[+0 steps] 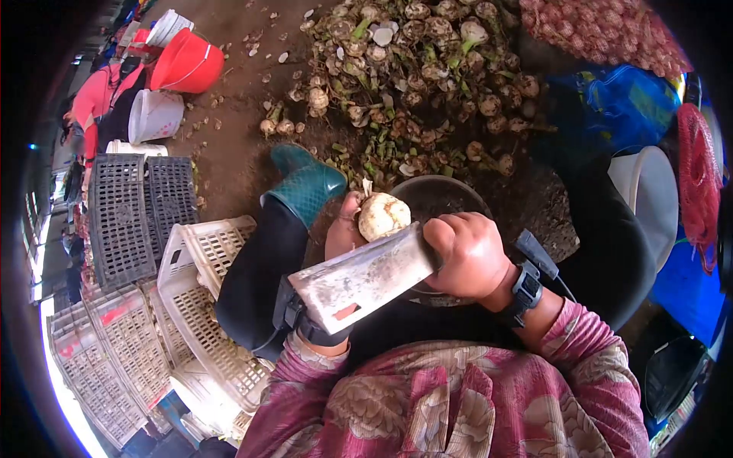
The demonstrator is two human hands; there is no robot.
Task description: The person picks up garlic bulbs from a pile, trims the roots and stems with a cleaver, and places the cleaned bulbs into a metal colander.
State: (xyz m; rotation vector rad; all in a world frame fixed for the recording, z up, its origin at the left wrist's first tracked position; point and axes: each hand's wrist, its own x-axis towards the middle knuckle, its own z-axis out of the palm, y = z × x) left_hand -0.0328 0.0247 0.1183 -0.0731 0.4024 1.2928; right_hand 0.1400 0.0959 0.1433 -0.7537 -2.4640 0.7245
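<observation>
Head view, person seated over earth floor [229, 145].

Left hand [343, 229]: wrapped round a pale, peeled-looking root bulb [383, 216], thumb side toward the camera; bulb held in the air just above a dark round basin [443, 195] between the knees.

Right hand [467, 256]: clenched on the handle of a broad cleaver [359, 281]; blade flat faces up, its upper edge touching the bulb's underside.

Surroundings: large heap of untrimmed bulbs with green stalks [412, 76] on the floor beyond the basin; teal rubber boot [305, 183] at its near edge; white plastic crates [206, 305] and dark crates [130, 214] toward the floor's left edge; red bucket [187, 65] at far left; another person in a pink sleeve [95, 99] there.

Judgement on technique: keep the left fingers behind the cutting line, turn the bulb against the edge rather than swinging the blade, take thin cuts, and work over the basin so trimmings fall clear. A slip toward the left thumb looks the main hazard.
</observation>
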